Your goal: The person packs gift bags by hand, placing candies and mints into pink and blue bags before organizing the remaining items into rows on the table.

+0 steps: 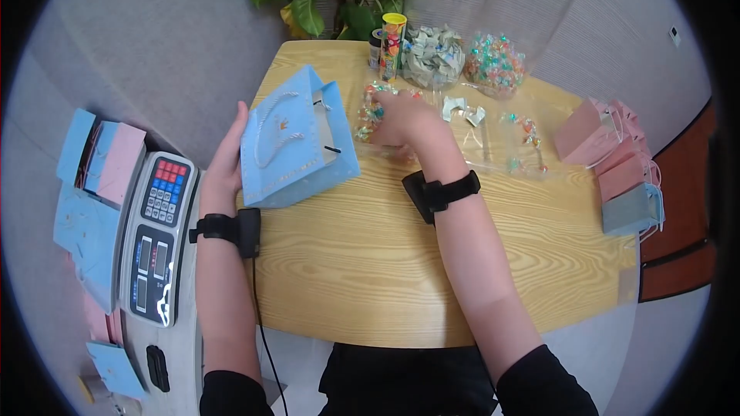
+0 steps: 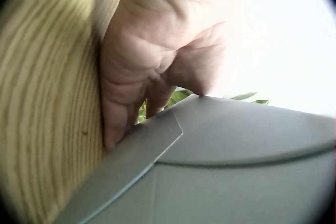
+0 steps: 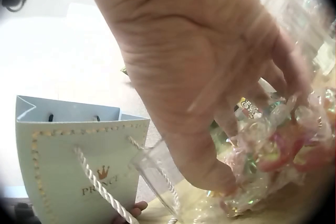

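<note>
Blue paper bag (image 1: 293,150) sits on the table (image 1: 347,262), just left of the clear tray (image 3: 149,169); wrapped candies (image 3: 283,145) lie in the tray's leftmost section. Risks, my read: slick wrappers could slip from the right hand (image 1: 408,123) on a lift, or it could clip the tray wall and scatter them. Too hard a squeeze could crumple or tip the bag. Grip: left hand (image 1: 225,158) holds the bag's side, partly spread; right is curved over candies, fingertips hidden, can't tell if it's pinching any.
</note>
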{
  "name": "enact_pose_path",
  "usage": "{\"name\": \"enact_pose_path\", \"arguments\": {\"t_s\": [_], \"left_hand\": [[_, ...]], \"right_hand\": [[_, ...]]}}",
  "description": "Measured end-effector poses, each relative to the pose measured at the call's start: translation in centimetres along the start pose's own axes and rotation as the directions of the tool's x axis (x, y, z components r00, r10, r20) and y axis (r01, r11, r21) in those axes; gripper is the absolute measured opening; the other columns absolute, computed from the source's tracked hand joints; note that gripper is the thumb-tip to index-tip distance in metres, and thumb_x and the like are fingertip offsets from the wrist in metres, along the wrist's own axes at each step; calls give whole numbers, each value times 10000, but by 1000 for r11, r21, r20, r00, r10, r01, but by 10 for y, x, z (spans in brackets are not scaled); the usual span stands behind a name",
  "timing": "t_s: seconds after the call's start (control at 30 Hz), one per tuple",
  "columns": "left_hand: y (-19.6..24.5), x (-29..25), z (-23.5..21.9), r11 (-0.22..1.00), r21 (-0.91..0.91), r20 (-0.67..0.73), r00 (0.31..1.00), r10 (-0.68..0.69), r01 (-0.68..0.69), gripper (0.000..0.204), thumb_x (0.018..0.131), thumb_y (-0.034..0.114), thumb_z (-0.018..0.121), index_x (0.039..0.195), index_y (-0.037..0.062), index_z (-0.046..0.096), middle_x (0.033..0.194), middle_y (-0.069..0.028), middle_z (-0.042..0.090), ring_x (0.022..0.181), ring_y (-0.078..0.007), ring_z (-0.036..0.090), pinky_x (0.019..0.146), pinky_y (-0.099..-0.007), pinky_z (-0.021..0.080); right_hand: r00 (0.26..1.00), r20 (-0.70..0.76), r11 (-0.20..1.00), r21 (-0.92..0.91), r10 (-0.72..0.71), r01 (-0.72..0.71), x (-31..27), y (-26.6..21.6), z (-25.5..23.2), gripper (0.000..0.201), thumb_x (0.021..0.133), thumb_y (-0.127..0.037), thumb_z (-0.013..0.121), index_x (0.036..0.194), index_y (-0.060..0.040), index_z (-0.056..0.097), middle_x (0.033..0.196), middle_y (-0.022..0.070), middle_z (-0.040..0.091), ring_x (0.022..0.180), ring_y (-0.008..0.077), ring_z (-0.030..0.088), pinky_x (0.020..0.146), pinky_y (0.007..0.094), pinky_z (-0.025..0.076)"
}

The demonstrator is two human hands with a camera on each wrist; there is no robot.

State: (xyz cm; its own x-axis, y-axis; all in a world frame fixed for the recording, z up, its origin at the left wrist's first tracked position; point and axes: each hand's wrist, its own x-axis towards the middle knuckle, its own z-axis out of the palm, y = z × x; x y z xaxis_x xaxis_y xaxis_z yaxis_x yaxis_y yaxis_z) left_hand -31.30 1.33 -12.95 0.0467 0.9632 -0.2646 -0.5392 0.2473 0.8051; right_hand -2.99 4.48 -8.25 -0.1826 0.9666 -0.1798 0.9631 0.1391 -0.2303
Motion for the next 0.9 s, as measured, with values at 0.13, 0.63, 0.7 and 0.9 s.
{"name": "enact_pose_path", "arguments": {"t_s": [0.13,0.63,0.7,0.9], "left_hand": [[-3,7,-10,998,-54,45,999,-9,11,524,967,470,530,1194,0,577,1129,-131,648,1001,-189,643,842,-328,555],[-10,1,8,998,25,139,988,-69,66,578,988,512,434,1249,6,540,1161,-141,635,1011,-197,647,852,-337,564],[-13,2,8,998,5,133,989,-64,63,643,954,555,463,1269,-2,527,1162,-185,626,1032,-253,655,842,-397,585],[-15,-7,26,999,53,95,995,-9,4,656,957,554,448,1279,-14,510,1160,-185,630,1016,-238,668,808,-369,603]], "right_hand": [[998,-3,997,-46,-60,60,10,8,9,656,705,-289,736,1321,-190,532,1293,143,559,1182,314,556,926,406,509],[984,-125,980,137,-124,141,19,24,-5,353,740,-77,687,1092,-82,694,1017,150,692,966,293,665,827,378,537],[962,-221,967,160,-160,198,20,26,-8,377,735,-102,703,1111,-76,690,1051,148,688,974,291,665,833,372,539],[953,-279,948,251,-123,195,14,24,-14,437,733,-132,713,1160,-49,668,1071,157,684,954,279,674,828,380,544]]}}
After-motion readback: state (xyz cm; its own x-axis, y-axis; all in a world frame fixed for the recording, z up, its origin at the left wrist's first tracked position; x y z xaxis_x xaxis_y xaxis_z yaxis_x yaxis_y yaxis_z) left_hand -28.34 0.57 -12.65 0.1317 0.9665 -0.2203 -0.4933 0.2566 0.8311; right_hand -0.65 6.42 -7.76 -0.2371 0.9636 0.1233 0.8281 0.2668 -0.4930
